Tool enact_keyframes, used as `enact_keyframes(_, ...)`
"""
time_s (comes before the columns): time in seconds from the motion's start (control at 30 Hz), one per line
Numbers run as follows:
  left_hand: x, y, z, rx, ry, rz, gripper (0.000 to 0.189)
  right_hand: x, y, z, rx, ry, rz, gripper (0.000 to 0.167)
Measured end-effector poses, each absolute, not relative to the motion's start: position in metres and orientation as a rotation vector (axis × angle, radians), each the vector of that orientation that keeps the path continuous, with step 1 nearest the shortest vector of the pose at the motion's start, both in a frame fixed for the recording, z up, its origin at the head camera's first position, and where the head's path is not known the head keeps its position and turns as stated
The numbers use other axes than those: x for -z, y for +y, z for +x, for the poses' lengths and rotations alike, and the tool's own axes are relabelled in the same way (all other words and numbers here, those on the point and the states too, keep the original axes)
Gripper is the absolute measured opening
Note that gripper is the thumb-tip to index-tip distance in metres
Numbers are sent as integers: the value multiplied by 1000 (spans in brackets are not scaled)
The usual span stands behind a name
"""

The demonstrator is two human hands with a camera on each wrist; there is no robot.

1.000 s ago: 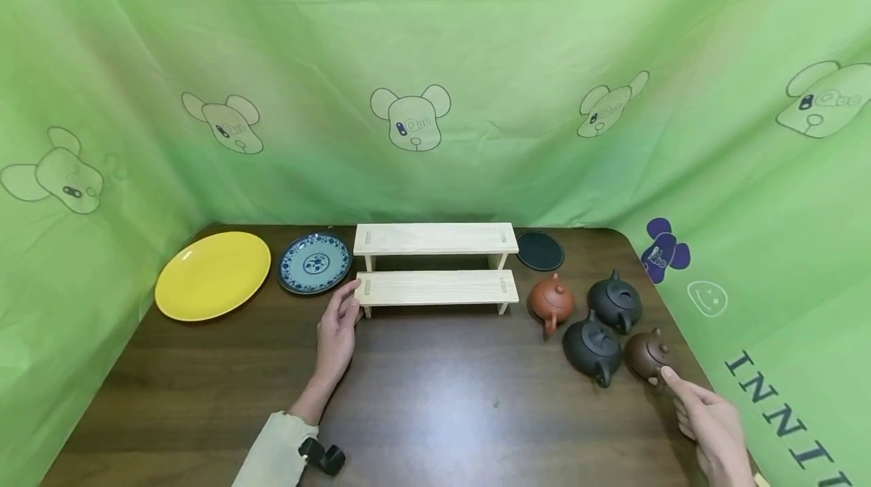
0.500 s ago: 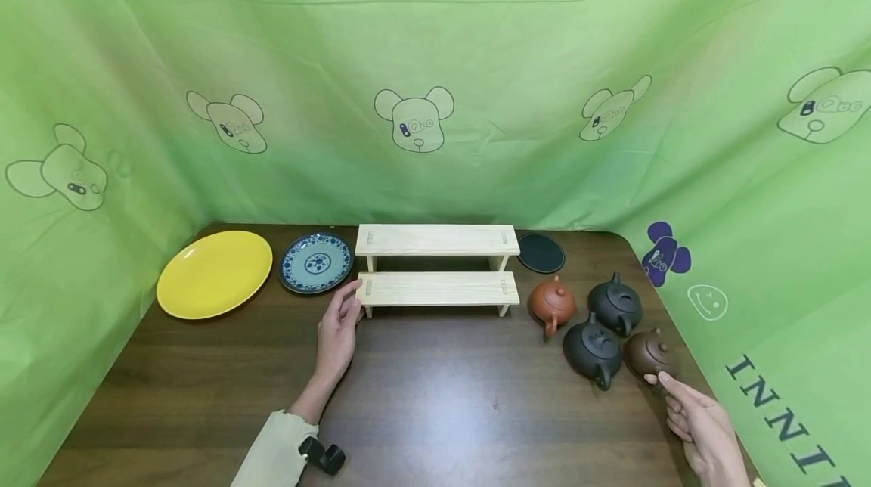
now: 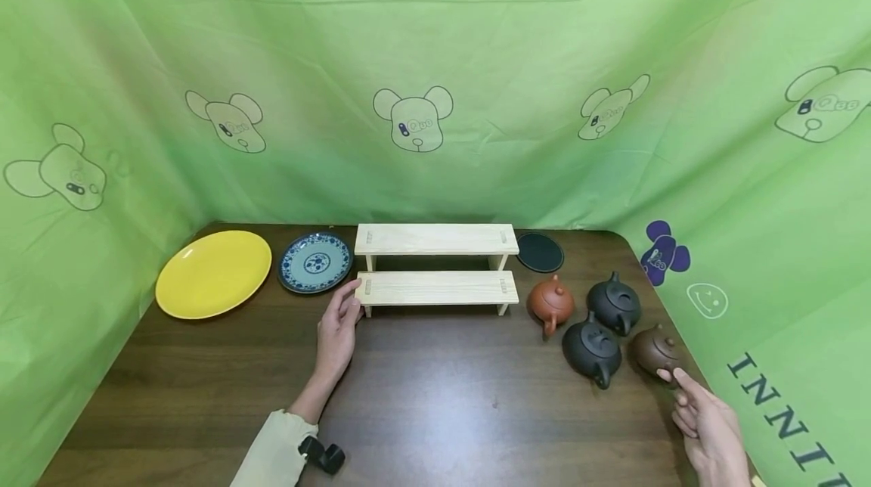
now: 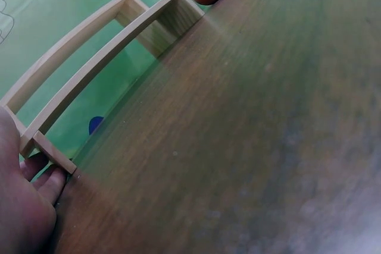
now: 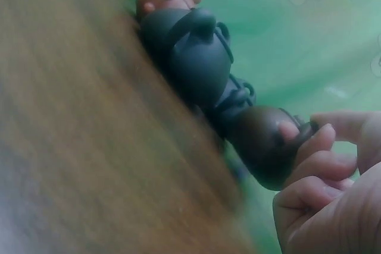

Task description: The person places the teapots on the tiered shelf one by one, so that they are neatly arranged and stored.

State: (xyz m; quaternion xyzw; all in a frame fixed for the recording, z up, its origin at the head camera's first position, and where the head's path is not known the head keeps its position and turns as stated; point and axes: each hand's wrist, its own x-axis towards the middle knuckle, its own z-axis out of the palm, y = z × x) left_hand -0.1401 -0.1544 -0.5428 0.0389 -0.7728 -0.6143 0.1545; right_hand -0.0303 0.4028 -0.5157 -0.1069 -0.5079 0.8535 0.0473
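Observation:
My right hand [image 3: 711,423] is at the near right, where its thumb and index finger pinch the handle of a small brown teapot [image 3: 653,349]. In the right wrist view that brown teapot [image 5: 265,144] overlaps the dark teapots behind it, and the other fingers curl below the handle. My left hand [image 3: 336,336] touches the left end of a pale two-step wooden rack [image 3: 435,289], fingers loosely bent. The left wrist view has these fingers [image 4: 50,182] against the rack's short leg [image 4: 55,151]. Left of the brown teapot are two black teapots [image 3: 592,351] and a reddish-orange teapot [image 3: 550,302].
A yellow oval plate [image 3: 214,275] and a blue patterned plate [image 3: 315,264] lie at the back left of the brown table [image 3: 435,411]. Right of the rack is a dark round coaster [image 3: 540,252]. Green cloth [image 3: 422,33] hangs around the back and sides.
My right hand has shifted slightly to the right with the brown teapot, widening its gap from the nearer black teapot. My left hand and the rack stay where they were.

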Motion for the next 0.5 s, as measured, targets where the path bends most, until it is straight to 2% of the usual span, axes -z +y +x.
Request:
enact_keyframes(0.2, 552, -157, -144, 1786, -2213, 118, 36, 512, 401, -29, -2731, -1224, -141, 48)
enact_keyframes(0.5, 565, -162, -150, 1807, -2201, 105, 35, 502, 392, -30, -2693, -1087, -196, 45)
